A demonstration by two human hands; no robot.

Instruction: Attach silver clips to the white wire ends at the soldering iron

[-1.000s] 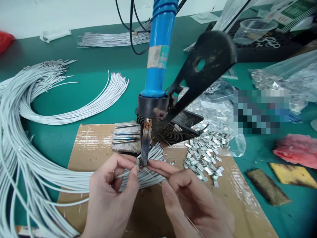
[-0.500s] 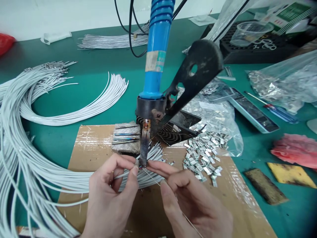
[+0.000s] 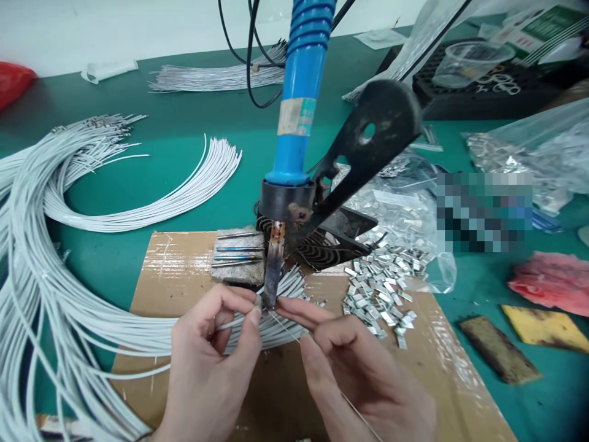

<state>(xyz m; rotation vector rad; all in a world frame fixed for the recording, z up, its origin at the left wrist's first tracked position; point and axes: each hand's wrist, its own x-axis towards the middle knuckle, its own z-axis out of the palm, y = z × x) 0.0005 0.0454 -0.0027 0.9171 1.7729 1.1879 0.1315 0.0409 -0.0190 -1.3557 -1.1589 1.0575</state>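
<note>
A blue-handled soldering iron stands tip-down in a black stand over a taped cardboard sheet. My left hand pinches the end of a white wire right under the iron's tip. My right hand pinches a thin strand of solder wire that runs back between its fingers, its end at the same tip. Both hands meet just below the tip, fingertips almost touching.
A big bundle of white wires curves along the left. Small metal clips lie in a pile right of the iron, beside clear bags. A yellow sponge, a brown pad and pink cloth lie at the right.
Nothing but a small shift of the camera; both hands stay pinched at the iron's tip.
</note>
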